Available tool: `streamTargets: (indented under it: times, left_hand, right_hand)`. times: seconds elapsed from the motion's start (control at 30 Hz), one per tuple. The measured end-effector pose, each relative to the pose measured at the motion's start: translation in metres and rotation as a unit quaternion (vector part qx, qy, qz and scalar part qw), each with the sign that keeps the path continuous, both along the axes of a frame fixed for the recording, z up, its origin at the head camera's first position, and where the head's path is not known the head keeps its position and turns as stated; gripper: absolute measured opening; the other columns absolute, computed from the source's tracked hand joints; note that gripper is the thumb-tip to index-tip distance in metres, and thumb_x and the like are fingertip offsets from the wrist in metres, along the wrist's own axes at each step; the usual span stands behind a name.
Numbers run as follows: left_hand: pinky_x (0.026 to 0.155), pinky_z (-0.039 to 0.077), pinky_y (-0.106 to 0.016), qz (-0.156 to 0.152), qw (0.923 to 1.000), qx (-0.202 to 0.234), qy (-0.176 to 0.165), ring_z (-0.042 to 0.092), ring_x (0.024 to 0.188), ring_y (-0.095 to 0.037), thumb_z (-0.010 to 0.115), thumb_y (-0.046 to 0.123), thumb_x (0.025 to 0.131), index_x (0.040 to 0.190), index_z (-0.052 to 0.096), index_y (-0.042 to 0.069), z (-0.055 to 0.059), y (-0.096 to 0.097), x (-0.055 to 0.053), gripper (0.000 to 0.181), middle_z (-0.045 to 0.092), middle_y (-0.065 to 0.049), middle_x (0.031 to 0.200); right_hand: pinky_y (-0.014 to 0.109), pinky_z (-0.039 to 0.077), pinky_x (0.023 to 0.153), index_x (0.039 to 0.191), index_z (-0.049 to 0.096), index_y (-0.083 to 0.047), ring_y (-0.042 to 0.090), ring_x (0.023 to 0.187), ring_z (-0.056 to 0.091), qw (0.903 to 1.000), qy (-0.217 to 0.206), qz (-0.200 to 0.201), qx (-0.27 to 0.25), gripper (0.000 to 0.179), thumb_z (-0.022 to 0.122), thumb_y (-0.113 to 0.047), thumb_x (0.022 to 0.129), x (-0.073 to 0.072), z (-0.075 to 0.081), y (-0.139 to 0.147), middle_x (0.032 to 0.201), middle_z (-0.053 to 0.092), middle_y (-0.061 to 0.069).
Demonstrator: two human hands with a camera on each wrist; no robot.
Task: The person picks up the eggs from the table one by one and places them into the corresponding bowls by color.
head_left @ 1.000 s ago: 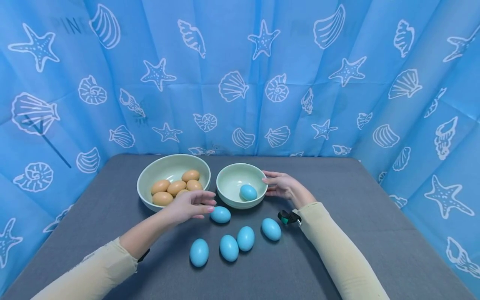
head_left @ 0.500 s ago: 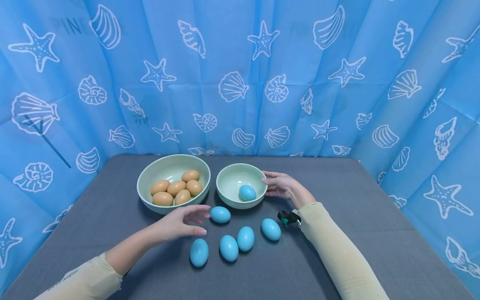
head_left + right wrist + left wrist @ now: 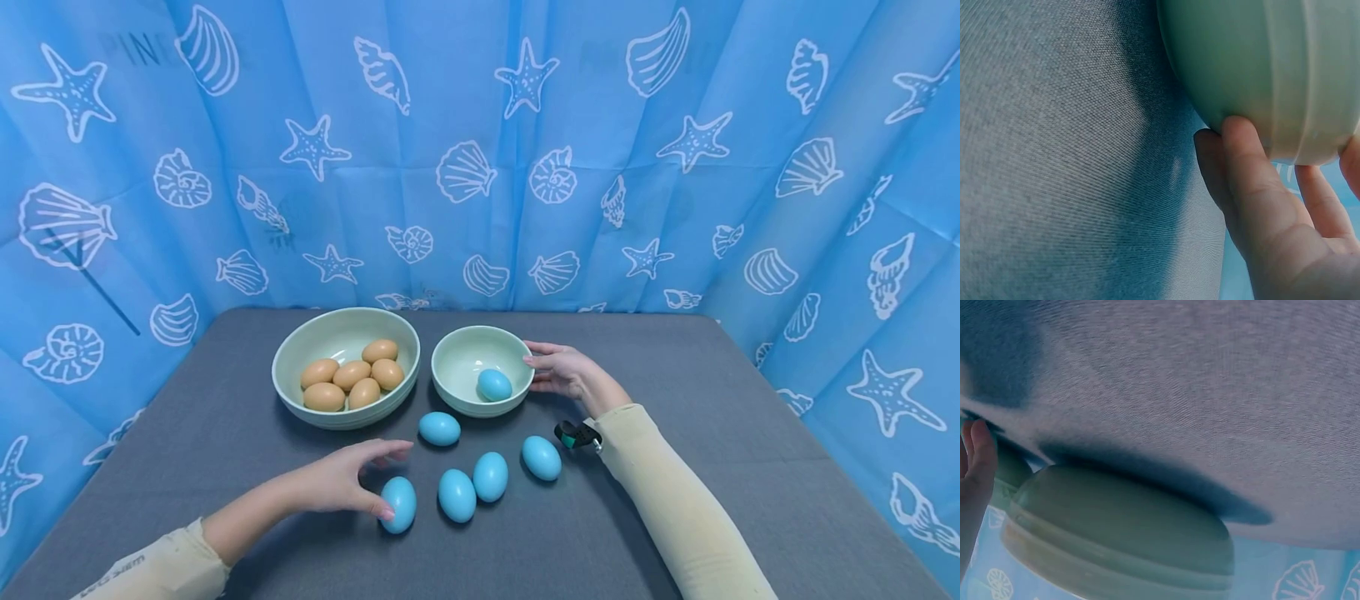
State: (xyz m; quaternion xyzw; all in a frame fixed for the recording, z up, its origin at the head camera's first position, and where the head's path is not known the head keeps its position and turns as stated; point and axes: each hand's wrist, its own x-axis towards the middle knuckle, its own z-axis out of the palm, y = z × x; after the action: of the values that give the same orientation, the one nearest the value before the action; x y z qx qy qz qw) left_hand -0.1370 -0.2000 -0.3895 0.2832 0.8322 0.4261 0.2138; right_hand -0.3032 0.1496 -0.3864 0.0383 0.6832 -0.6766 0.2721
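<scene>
In the head view my left hand (image 3: 337, 479) reaches over a blue egg (image 3: 399, 505) lying nearest the front left. The thumb tip overlaps that egg's left side, while the other fingers stretch out past its far end. My right hand (image 3: 567, 372) holds the small pale green bowl (image 3: 480, 406) by its right side. Seen from the right wrist, its fingers (image 3: 1250, 162) lie against the outer wall of the bowl (image 3: 1235, 69), with one digit up at the rim. One blue egg (image 3: 495, 385) sits inside this bowl.
A larger pale green bowl (image 3: 281, 383) with several brown eggs (image 3: 352, 375) stands left of the small one. More blue eggs (image 3: 457, 496) lie on the grey cloth (image 3: 637, 533) in front of the bowls. A blue shell-print curtain (image 3: 480, 125) hangs behind the table.
My left hand has moved from beside the larger bowl down and left to the front-left blue egg, with thumb and fingers spread apart. The right hand has stayed at the small bowl.
</scene>
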Motion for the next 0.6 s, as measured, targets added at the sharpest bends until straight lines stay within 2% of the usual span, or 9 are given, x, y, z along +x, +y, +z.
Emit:
streamTargets:
  times: [0.03, 0.17, 0.27, 0.37, 0.43, 0.53, 0.6]
  left_hand:
    - [0.099, 0.047, -0.052, -0.004, 1.0000, -0.008, 0.003, 0.053, 0.121, -0.038, 0.082, 0.030, 0.085, 0.150, 0.041, -0.003, -0.004, -0.002, -0.001, 0.084, 0.054, -0.022, 0.141]
    - [0.096, 0.049, -0.037, -0.025, 0.9990, -0.032, 0.017, 0.055, 0.117, -0.018, 0.085, 0.043, 0.079, 0.152, 0.044, 0.025, -0.057, -0.019, -0.024, 0.086, 0.055, 0.000, 0.142]
    - [0.089, 0.050, -0.027, -0.053, 0.9975, -0.030, 0.037, 0.054, 0.110, -0.009, 0.085, 0.050, 0.076, 0.149, 0.045, 0.036, -0.088, -0.029, -0.038, 0.084, 0.055, 0.010, 0.137]
    - [0.086, 0.049, -0.025, -0.074, 0.9957, -0.026, 0.049, 0.055, 0.105, -0.009, 0.084, 0.050, 0.077, 0.147, 0.049, 0.032, -0.085, -0.026, -0.037, 0.080, 0.057, 0.009, 0.129]
    - [0.085, 0.049, -0.023, -0.082, 0.9951, -0.027, 0.048, 0.054, 0.102, -0.007, 0.083, 0.052, 0.077, 0.144, 0.051, 0.034, -0.085, -0.025, -0.038, 0.077, 0.057, 0.011, 0.125]
    - [0.085, 0.049, -0.022, -0.089, 0.9949, -0.023, 0.041, 0.054, 0.101, -0.006, 0.083, 0.050, 0.078, 0.143, 0.053, 0.034, -0.084, -0.023, -0.039, 0.073, 0.057, 0.011, 0.124]
    - [0.082, 0.049, -0.022, -0.106, 0.9929, -0.017, 0.052, 0.053, 0.099, -0.005, 0.082, 0.046, 0.081, 0.143, 0.054, 0.029, -0.081, -0.021, -0.040, 0.071, 0.058, 0.009, 0.124]
  right_hand:
    - [0.027, 0.059, 0.075, 0.158, 0.031, -0.009, 0.021, 0.097, 0.059, 1.0000, 0.000, 0.000, -0.001, 0.057, 0.051, -0.009, 0.105, 0.000, 0.000, 0.000, 0.153, 0.037, 0.023]
    - [0.026, 0.059, 0.074, 0.158, 0.030, -0.008, 0.021, 0.097, 0.060, 1.0000, 0.002, 0.003, -0.003, 0.057, 0.051, -0.010, 0.105, 0.000, 0.000, 0.000, 0.153, 0.037, 0.024]
    - [0.027, 0.059, 0.074, 0.158, 0.030, -0.008, 0.021, 0.098, 0.060, 1.0000, 0.004, 0.003, -0.004, 0.057, 0.052, -0.010, 0.105, 0.000, 0.000, 0.000, 0.154, 0.036, 0.024]
    - [0.027, 0.059, 0.075, 0.158, 0.031, -0.008, 0.021, 0.098, 0.060, 1.0000, 0.004, 0.003, -0.004, 0.057, 0.052, -0.010, 0.105, 0.000, -0.001, 0.000, 0.153, 0.037, 0.024]
    - [0.027, 0.059, 0.075, 0.158, 0.031, -0.008, 0.021, 0.098, 0.060, 1.0000, 0.004, 0.003, -0.004, 0.058, 0.053, -0.010, 0.105, 0.000, 0.000, 0.001, 0.152, 0.039, 0.023]
    - [0.027, 0.059, 0.076, 0.158, 0.031, -0.008, 0.021, 0.098, 0.060, 1.0000, 0.004, 0.003, -0.005, 0.058, 0.053, -0.010, 0.105, -0.001, -0.001, 0.001, 0.152, 0.039, 0.023]
    - [0.027, 0.059, 0.076, 0.158, 0.030, -0.008, 0.021, 0.099, 0.060, 1.0000, 0.004, 0.004, -0.005, 0.058, 0.053, -0.010, 0.105, -0.001, -0.001, 0.000, 0.152, 0.039, 0.022]
